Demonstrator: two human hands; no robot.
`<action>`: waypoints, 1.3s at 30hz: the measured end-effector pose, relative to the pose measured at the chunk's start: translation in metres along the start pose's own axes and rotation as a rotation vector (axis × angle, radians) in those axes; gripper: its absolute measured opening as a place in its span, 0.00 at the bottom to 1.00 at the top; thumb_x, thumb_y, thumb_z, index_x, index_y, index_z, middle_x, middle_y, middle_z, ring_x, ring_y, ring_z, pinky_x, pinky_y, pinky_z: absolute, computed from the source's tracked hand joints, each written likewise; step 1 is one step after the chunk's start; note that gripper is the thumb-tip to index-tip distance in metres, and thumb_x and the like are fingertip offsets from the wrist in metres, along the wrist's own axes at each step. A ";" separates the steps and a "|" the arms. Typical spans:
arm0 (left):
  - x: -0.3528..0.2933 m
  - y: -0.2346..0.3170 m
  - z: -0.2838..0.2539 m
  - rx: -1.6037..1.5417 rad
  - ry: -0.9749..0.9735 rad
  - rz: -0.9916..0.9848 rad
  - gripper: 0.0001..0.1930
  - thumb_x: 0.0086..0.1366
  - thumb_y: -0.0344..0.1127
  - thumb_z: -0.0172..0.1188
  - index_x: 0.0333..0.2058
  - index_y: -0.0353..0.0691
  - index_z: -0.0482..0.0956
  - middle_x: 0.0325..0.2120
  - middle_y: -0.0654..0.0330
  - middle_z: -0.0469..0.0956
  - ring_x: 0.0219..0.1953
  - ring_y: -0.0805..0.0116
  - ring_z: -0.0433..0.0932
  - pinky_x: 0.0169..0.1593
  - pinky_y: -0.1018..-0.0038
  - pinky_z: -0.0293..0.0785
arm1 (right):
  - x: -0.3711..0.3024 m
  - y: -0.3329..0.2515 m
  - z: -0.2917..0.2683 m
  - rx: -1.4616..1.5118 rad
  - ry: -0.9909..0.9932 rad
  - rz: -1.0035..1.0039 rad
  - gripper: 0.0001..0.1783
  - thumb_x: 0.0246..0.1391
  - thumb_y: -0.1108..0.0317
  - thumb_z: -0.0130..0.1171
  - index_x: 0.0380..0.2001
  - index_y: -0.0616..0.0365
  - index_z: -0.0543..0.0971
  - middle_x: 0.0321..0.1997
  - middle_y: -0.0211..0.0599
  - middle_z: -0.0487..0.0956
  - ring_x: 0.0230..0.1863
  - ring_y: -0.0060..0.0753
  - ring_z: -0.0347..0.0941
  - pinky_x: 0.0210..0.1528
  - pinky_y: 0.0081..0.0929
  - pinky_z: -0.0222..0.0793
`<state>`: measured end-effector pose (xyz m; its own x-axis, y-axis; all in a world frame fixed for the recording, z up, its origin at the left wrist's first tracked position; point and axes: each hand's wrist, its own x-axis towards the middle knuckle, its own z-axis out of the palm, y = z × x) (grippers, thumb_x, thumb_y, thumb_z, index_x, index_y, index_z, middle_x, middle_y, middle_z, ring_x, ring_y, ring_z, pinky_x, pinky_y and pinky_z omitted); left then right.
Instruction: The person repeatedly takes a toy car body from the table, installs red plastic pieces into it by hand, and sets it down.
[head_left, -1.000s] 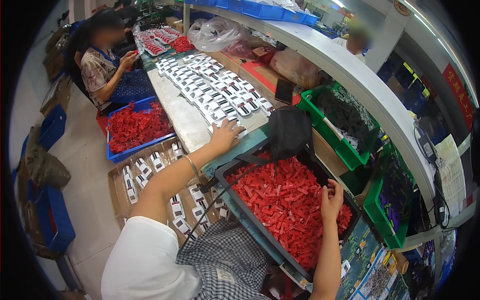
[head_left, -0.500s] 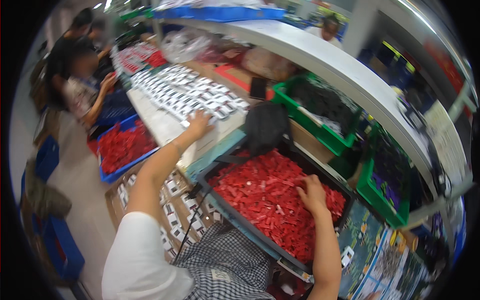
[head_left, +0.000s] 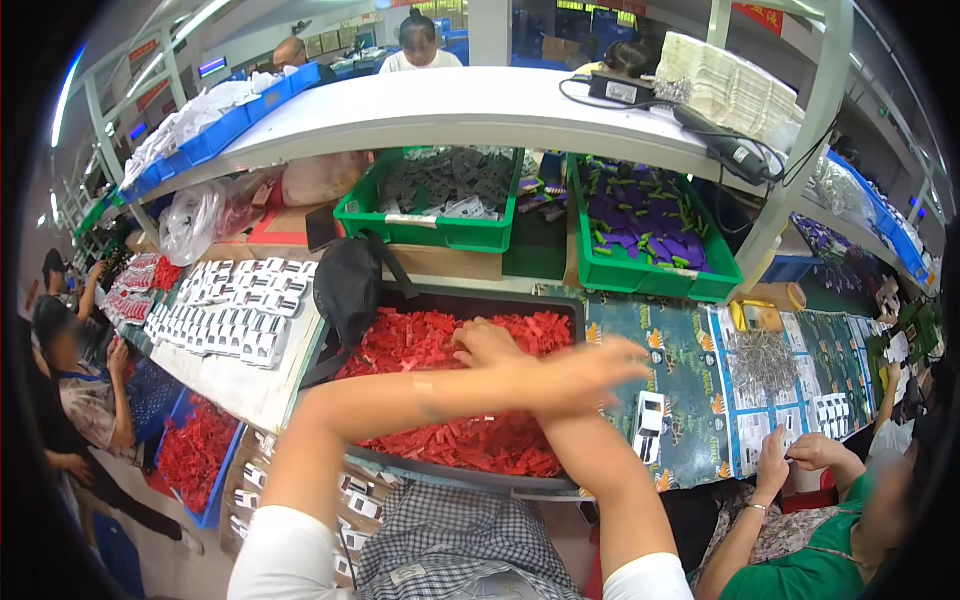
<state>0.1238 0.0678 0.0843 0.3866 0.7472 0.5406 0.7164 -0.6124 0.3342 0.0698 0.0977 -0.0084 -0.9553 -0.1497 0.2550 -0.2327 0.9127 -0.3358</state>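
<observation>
My left arm crosses over my right arm. My left hand [head_left: 600, 376] is stretched out to the right, its blurred fingers apart, near a white device with a dark window [head_left: 649, 412] on the patterned table cover. I make out nothing in it. Beneath the crossing, my right hand [head_left: 488, 345] rests on the heap of small red plastic pieces [head_left: 420, 343], fingers bent but apart, fingertips partly hidden among them. A black tray [head_left: 560, 304] holds the heap. Rows of white devices [head_left: 225, 318] lie on the board at the left.
A black bag [head_left: 348, 290] sits on the tray's far left corner. Green bins with grey parts [head_left: 440, 232] and purple parts [head_left: 655, 282] stand behind, under a white shelf [head_left: 400, 105]. A co-worker in green [head_left: 815, 555] works at the right, near a metal-parts pile [head_left: 765, 365].
My view has turned right. My left hand has left the white devices and swung right across my other arm. My right hand stays in the red pieces.
</observation>
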 end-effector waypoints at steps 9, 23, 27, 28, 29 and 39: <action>0.068 -0.039 0.160 0.089 -0.834 0.478 0.42 0.41 0.43 0.72 0.57 0.51 0.62 0.54 0.53 0.60 0.59 0.52 0.57 0.60 0.41 0.51 | -0.014 0.010 -0.002 0.069 0.090 -0.005 0.12 0.44 0.64 0.64 0.31 0.57 0.76 0.37 0.41 0.75 0.45 0.46 0.69 0.44 0.40 0.68; -0.010 -0.012 0.021 -1.220 0.644 -0.524 0.25 0.71 0.48 0.40 0.60 0.39 0.59 0.43 0.58 0.73 0.44 0.67 0.74 0.50 0.69 0.70 | -0.013 0.036 0.010 0.004 0.168 -0.031 0.14 0.47 0.62 0.59 0.36 0.58 0.78 0.41 0.41 0.77 0.48 0.42 0.71 0.50 0.38 0.67; -0.108 -0.011 -0.050 -1.343 0.798 -0.581 0.32 0.68 0.59 0.35 0.60 0.41 0.58 0.37 0.59 0.72 0.38 0.63 0.76 0.46 0.64 0.75 | -0.013 0.006 -0.001 0.254 0.191 0.194 0.22 0.54 0.53 0.51 0.44 0.59 0.75 0.43 0.47 0.77 0.46 0.45 0.73 0.49 0.39 0.68; -0.127 -0.013 -0.057 -1.339 0.833 -0.637 0.32 0.68 0.60 0.34 0.60 0.41 0.59 0.36 0.58 0.72 0.37 0.64 0.76 0.44 0.65 0.75 | -0.013 0.002 -0.011 0.438 0.175 0.322 0.25 0.57 0.50 0.48 0.48 0.60 0.73 0.45 0.51 0.77 0.46 0.49 0.74 0.49 0.40 0.68; -0.142 -0.022 -0.059 -1.352 0.851 -0.675 0.33 0.68 0.62 0.33 0.59 0.41 0.59 0.34 0.57 0.73 0.34 0.64 0.77 0.40 0.66 0.76 | -0.009 0.008 -0.013 0.135 0.001 0.247 0.21 0.42 0.61 0.61 0.42 0.57 0.74 0.42 0.49 0.76 0.44 0.50 0.73 0.48 0.40 0.69; -0.172 -0.081 -0.058 -1.333 0.997 -0.763 0.31 0.68 0.61 0.33 0.40 0.37 0.74 0.28 0.58 0.78 0.27 0.65 0.78 0.33 0.69 0.77 | 0.000 -0.002 -0.034 0.143 0.826 0.148 0.07 0.46 0.71 0.61 0.30 0.59 0.78 0.27 0.39 0.74 0.38 0.43 0.71 0.41 0.35 0.67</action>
<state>-0.0349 -0.0262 0.0088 -0.5715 0.8200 0.0318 -0.5284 -0.3975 0.7502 0.0769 0.1086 0.0228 -0.5506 0.3440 0.7606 -0.1894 0.8359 -0.5152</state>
